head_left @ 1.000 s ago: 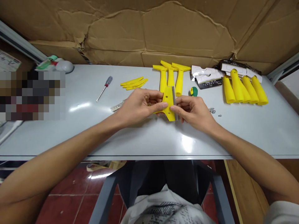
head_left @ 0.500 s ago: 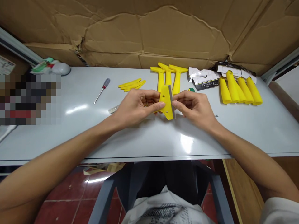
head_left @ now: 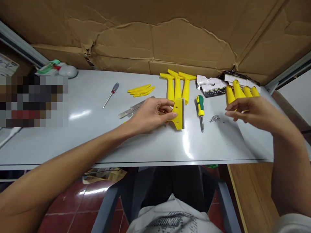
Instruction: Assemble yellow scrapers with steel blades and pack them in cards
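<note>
My left hand (head_left: 155, 114) is closed on a yellow scraper head (head_left: 179, 113), thumb on its face. A metal blade (head_left: 183, 113) lies along the head's right edge, and two holes show in the yellow plastic. My right hand (head_left: 252, 113) hovers over the table's right part, fingers apart with nothing visible in them. Below and left of its fingertips lies a small pile of screws (head_left: 215, 118). Between the hands is a green and yellow screwdriver (head_left: 200, 110). Yellow handle sleeves (head_left: 230, 94) stand out behind my right hand, partly covered by it.
Three yellow T-shaped scraper parts (head_left: 178, 85) lie at the back middle. Yellow strips (head_left: 141, 90), clear-handled screwdriver (head_left: 111, 94) and a transparent blade case (head_left: 126, 113) lie to the left. Black and white packaging (head_left: 211, 85) is at the back right, before a cardboard wall (head_left: 189, 42).
My right hand has let go of the blade edge and moved right, over toward the screws and sleeves. My left hand still holds the scraper head. The green screwdriver and screws are now uncovered.
</note>
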Available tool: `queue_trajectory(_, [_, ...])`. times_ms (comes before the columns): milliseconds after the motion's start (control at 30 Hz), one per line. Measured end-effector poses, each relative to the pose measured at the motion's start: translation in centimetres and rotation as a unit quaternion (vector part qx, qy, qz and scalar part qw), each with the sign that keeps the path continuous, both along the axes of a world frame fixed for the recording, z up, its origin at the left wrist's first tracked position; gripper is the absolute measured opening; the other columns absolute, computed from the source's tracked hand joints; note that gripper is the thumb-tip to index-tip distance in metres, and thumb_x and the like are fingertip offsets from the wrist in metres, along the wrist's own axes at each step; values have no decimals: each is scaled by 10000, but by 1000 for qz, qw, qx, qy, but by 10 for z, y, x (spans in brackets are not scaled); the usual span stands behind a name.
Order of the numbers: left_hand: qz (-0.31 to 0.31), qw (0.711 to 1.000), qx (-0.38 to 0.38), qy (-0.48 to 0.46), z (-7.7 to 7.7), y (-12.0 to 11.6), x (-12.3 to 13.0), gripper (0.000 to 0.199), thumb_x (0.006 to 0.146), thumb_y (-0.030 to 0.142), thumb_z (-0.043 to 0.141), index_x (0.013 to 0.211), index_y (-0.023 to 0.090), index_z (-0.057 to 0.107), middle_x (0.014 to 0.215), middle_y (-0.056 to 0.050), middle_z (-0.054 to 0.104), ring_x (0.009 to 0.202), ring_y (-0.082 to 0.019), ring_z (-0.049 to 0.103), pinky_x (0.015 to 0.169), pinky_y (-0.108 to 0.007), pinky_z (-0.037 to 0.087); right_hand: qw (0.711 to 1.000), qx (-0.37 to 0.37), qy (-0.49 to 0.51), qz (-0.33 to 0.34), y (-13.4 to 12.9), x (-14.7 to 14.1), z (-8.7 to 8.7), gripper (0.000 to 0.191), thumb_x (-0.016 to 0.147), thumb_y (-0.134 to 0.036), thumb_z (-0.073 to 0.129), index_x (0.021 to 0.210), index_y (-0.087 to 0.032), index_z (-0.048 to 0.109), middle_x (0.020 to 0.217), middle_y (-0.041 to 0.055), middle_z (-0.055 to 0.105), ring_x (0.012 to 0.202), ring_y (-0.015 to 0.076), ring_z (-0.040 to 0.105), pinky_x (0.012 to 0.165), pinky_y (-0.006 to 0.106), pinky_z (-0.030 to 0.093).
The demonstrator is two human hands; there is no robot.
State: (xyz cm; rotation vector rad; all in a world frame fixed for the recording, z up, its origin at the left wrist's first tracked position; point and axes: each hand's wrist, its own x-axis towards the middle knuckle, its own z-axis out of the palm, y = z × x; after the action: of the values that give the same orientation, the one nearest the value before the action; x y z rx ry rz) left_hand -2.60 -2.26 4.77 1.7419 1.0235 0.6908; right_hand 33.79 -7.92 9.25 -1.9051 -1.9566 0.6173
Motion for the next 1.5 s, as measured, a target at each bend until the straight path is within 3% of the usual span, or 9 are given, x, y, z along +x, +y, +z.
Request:
queue_trajectory(100, [-30, 999, -2, -23, 1, -1, 0, 402, 806, 378, 832, 1101, 185, 638, 826, -27, 799, 664, -161, 725, 642, -289, 586, 999, -32, 28, -10, -12, 9, -34, 587, 781, -720, 811, 1005, -177, 799, 972, 108, 799, 795, 202, 689, 706, 348, 510])
queue_trajectory(233, [-47, 997, -24, -58, 2, -2, 0, 404, 804, 323, 816, 1083, 215, 544, 800, -6, 783, 638, -143, 701, 623, -269, 562, 999, 9, 47, -27, -20, 9, -60, 468, 874, -647, 750, 915, -182, 785, 949, 94, 790, 851, 215, 672, 778, 361, 519])
queue_trajectory(400, [-54, 996, -28, -67, 5, -4, 1, 388, 804, 326, 809, 1066, 215, 546, 813, -13, 791, 660, -138, 704, 631, -257, 565, 991, 92, 8, -93, -19, 10, -55, 350, 920, -510, 717, 1019, -180, 781, 1046, 118, 793, 896, 228, 684, 783, 366, 535])
queue_trajectory(633, [-52, 998, -5, -43, 1, -4, 1, 363, 815, 350, 807, 1066, 211, 583, 866, -37, 829, 702, -161, 744, 639, -264, 560, 999, 27, -1, -31, -15, 21, -60, 498, 871, -700, 706, 926, -213, 795, 969, 89, 797, 891, 252, 691, 812, 408, 532])
queue_trajectory(800, [-54, 998, -12, -43, 0, -3, 0, 347, 824, 345, 795, 1057, 216, 573, 873, -42, 837, 689, -166, 749, 636, -274, 556, 999, 39, 15, -24, -16, 22, -70, 448, 889, -630, 744, 1089, -230, 770, 1007, 78, 782, 825, 209, 656, 749, 365, 516])
queue_trajectory(1000, [-44, 999, -5, -25, 0, -2, 1, 333, 805, 333, 802, 1035, 218, 591, 870, -42, 838, 712, -181, 761, 629, -276, 555, 996, 83, 35, -30, -23, 16, -60, 324, 911, -551, 742, 907, -229, 775, 909, 82, 781, 775, 212, 671, 699, 365, 524])
queue_trajectory(1100, [-46, 999, -4, -26, 0, -2, 1, 320, 808, 330, 804, 1034, 216, 609, 884, -38, 840, 735, -178, 770, 636, -270, 565, 981, 126, 131, -66, -19, 0, -44, 313, 860, -518, 816, 949, -219, 794, 794, 56, 753, 607, 152, 593, 562, 323, 482])
queue_trajectory(1267, [-47, 996, -34, -61, 4, -6, 0, 339, 786, 310, 831, 1011, 214, 596, 893, -45, 841, 754, -173, 784, 659, -265, 601, 958, 100, 271, 6, 21, -63, -24, 273, 792, -450, 908, 906, -216, 827, 711, 17, 720, 557, 109, 559, 506, 280, 443])
queue_trajectory(1500, [-52, 996, -32, -64, 8, -10, 2, 370, 784, 285, 826, 1029, 226, 555, 914, -41, 853, 799, -195, 812, 694, -271, 622, 865, -72, 484, 111, 49, -134, -52, 402, 637, -463, 1006, 821, -183, 782, 690, 0, 708, 547, 89, 559, 456, 220, 400])
